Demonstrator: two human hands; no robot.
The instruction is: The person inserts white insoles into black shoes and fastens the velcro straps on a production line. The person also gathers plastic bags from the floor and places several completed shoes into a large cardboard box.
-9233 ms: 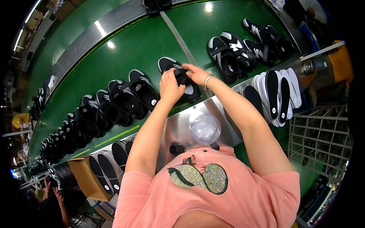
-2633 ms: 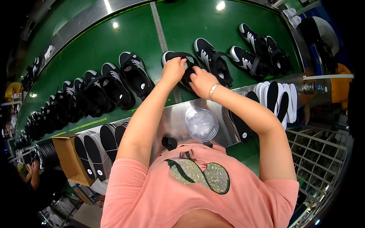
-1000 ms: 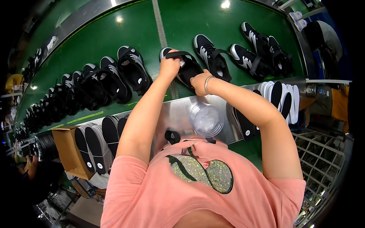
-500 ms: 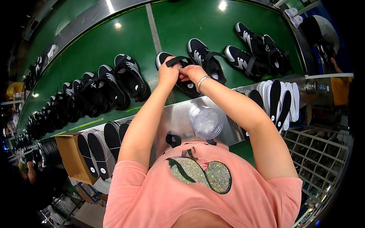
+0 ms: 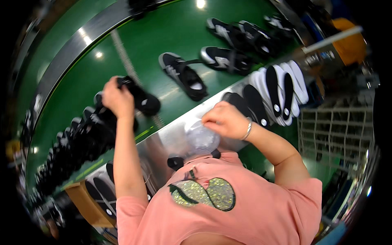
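On the green conveyor belt [image 5: 171, 28], seen from the head camera, the two hands have parted: half a second ago both worked one black sports sandal with a white sole [image 5: 136, 96]; now the left hand [image 5: 117, 98] alone is clamped on it, beside the row of black sandals [image 5: 77, 143]. The right hand [image 5: 224, 120] has dropped to the clear plastic tub [image 5: 202, 139] on the steel worktop [image 5: 163, 143], fingers curled at its rim.
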